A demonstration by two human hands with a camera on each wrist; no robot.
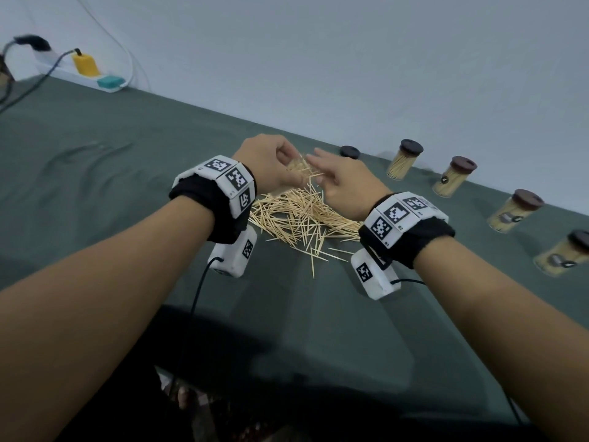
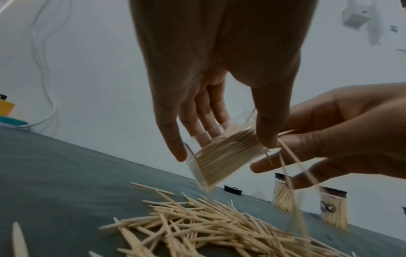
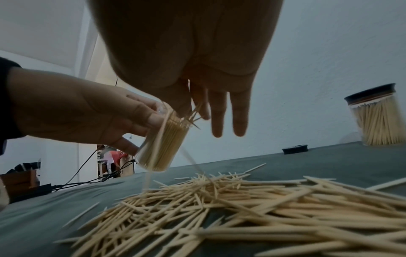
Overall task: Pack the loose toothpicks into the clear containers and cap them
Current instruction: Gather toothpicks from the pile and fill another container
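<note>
Above the loose toothpick pile [image 1: 301, 218], a clear container [image 2: 222, 156] sits tilted in the left hand [image 1: 271, 164], fingers curled round its wall; already mostly full. Right hand [image 1: 344, 183] at the mouth, fingers straight and slightly apart, a few sticks slipping off them toward the pile. Step in hand: filling. Next move likely needs stray ends tucked in, then the loose dark cap [image 1: 349, 152] fetched from beside the four capped containers [image 1: 404, 159] along the wall. Green cloth [image 1: 127, 186] beneath.
</note>
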